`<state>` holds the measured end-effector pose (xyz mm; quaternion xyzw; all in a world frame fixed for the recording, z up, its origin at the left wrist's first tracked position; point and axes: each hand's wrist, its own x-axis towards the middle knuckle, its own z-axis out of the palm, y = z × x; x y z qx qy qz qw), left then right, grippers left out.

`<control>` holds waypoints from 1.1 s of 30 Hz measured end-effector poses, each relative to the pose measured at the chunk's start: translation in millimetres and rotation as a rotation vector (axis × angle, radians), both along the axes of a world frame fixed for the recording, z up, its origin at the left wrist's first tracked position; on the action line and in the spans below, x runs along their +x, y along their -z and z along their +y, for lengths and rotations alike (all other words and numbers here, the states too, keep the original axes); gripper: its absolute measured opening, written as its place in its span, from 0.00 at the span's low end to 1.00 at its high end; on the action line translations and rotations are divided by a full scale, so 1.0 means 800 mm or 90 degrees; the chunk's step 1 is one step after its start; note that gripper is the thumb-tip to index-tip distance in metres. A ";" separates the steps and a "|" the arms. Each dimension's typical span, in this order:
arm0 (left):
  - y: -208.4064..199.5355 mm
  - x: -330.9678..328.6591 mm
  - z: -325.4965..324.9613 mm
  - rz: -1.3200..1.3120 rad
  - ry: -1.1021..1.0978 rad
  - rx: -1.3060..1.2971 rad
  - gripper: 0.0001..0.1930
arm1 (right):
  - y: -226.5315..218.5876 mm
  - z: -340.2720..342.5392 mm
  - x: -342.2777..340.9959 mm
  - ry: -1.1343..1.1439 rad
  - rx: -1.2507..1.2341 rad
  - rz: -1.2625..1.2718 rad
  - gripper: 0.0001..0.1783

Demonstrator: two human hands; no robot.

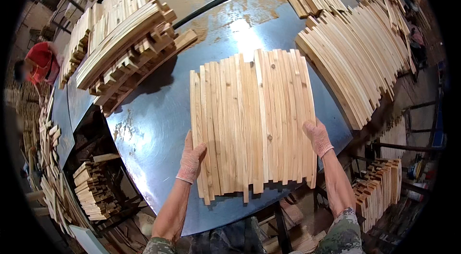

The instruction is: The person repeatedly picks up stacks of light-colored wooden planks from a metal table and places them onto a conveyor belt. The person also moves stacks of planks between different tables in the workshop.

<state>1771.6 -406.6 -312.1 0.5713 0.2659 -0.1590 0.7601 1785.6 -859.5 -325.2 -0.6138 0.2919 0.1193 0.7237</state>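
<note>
A row of narrow wooden strips (249, 124) lies side by side on the metal tabletop (149, 143) in front of me, their near ends uneven. My left hand (192, 158), in a pale pinkish glove, presses against the left edge of the row, thumb on top. At the opposite edge my right hand (318, 136), gloved alike, grips the outermost strip with its thumb over the top face. The fingers of both hands are mostly hidden beside and beneath the strips. The row is squeezed between the two hands.
At the left stands a crosswise stack of wooden strips (129, 45). Another wide row of strips (355, 57) lies on the right. Sawdust (201, 28) covers part of the far tabletop. More bundles (96, 191) sit below table level. A person in red (43, 62) bends at far left.
</note>
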 end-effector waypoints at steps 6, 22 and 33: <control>0.033 -0.010 0.089 0.135 0.085 -0.078 0.35 | 0.007 0.040 -0.039 -0.033 0.058 0.071 0.36; -0.077 -0.348 0.287 0.113 -0.141 -0.169 0.31 | -0.067 0.267 -0.183 -0.208 0.149 0.068 0.28; -0.227 -0.719 0.512 -0.105 -0.392 -0.055 0.30 | -0.266 0.653 -0.321 -0.483 0.105 -0.097 0.20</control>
